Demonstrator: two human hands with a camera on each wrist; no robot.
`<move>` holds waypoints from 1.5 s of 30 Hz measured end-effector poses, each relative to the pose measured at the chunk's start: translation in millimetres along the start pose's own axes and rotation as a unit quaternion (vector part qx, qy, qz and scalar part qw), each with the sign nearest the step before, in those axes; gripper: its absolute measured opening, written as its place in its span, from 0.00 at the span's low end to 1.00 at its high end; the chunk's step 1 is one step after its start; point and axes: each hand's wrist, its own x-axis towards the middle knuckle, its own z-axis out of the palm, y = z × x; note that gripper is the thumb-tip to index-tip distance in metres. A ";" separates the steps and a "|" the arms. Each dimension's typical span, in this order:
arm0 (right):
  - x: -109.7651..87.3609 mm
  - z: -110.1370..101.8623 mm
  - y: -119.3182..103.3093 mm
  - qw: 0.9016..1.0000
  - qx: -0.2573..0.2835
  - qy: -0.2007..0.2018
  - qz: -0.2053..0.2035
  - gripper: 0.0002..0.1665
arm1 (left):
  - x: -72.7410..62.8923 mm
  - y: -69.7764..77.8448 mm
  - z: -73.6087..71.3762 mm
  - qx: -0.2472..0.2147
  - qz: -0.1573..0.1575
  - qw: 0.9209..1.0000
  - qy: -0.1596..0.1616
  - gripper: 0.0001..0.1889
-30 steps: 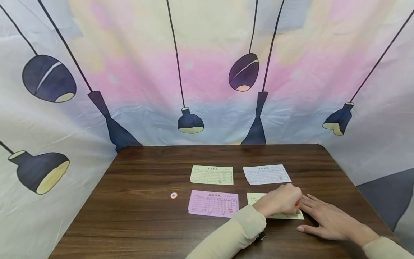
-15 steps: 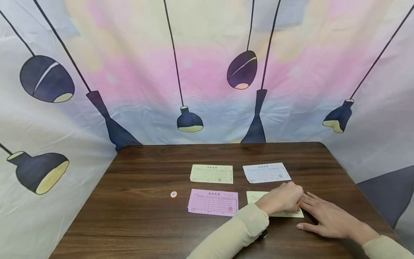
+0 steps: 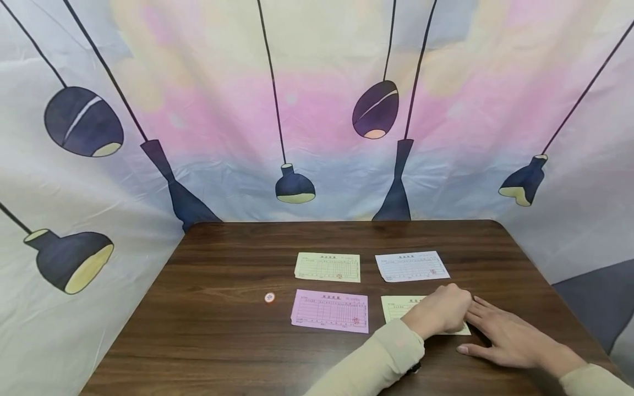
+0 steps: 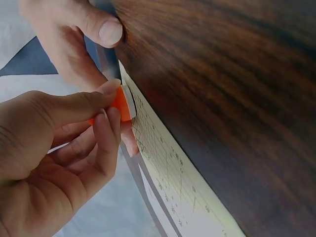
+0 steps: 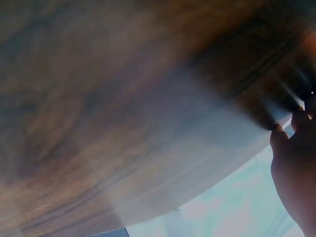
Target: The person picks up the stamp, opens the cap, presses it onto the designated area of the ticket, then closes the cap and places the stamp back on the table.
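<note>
One orange-and-white piece (image 4: 126, 104) is pinched between thumb and fingers of the left hand (image 3: 441, 309), its white end at the right part of a pale yellow slip (image 3: 396, 308) on the worktop (image 3: 208, 341). We see the right hand (image 3: 510, 336) with straight fingers, just beside that slip; a pink slip (image 3: 330, 311) lies left.

From the middle of the head view, a brown table (image 3: 198, 341) spreads at 6 o'clock. Behind it hangs a creased cloth (image 3: 218, 33) of cream, pink and blue, printed with dark lamps (image 3: 295, 182): an oval lamp (image 3: 375, 113) at 1 o'clock, a tilted lamp (image 3: 525, 179) at 3, a waisted lamp (image 3: 184, 202) at 9. A grey patch (image 3: 594, 308) shows between 3 and 4.
</note>
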 end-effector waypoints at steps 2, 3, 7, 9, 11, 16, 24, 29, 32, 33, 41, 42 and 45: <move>0.2 0.8 -0.4 1.000 0.004 -0.001 0.001 0.42 | 0.0 -1.3 0.1 -0.003 -0.004 1.000 -0.006 0.05; 0.4 1.3 -0.7 1.000 0.004 0.000 0.001 0.42 | 0.1 -1.9 0.2 -0.002 -0.007 1.000 -0.008 0.05; 0.9 2.4 -0.6 1.000 -0.007 0.008 0.002 0.43 | 0.4 -3.5 0.7 -0.004 -0.016 1.000 -0.015 0.05; 1.2 1.0 -0.2 1.000 -0.013 -0.003 0.009 0.42 | 0.3 -3.9 1.0 -0.005 -0.015 1.000 -0.014 0.07; 1.2 -0.7 0.0 1.000 -0.016 -0.016 0.015 0.43 | 0.0 -5.1 2.1 -0.007 -0.008 1.000 -0.005 0.14; 3.0 -5.3 0.6 0.996 0.004 -0.073 0.049 0.45 | -0.9 -9.3 5.0 -0.009 0.009 1.000 0.012 0.24; 2.3 -5.8 2.3 0.994 0.008 -0.089 0.065 0.46 | 0.6 -8.2 8.9 -0.021 0.005 1.000 0.018 0.15; 2.1 -4.4 2.0 0.995 -0.002 -0.076 0.063 0.44 | 0.4 -7.5 7.5 -0.026 0.000 1.000 0.004 0.19; 1.8 -3.0 0.9 0.996 -0.013 -0.060 0.057 0.42 | -0.6 -6.5 6.8 -0.035 -0.010 0.999 -0.003 0.22; 1.7 -2.9 0.3 0.997 -0.014 -0.058 0.059 0.42 | -0.9 -6.2 6.8 -0.036 -0.012 0.999 -0.002 0.22; 0.2 -3.2 -0.4 0.994 0.000 -0.067 0.083 0.43 | -0.7 -5.9 6.9 -0.037 -0.002 0.999 0.006 0.22; 0.3 -3.1 -0.4 0.994 0.001 -0.070 0.085 0.43 | -0.9 -6.3 7.1 -0.037 0.001 0.999 0.005 0.22; 1.3 -1.8 -0.3 0.994 0.008 -0.070 0.085 0.42 | -1.3 -7.3 7.0 -0.031 0.002 1.000 0.005 0.23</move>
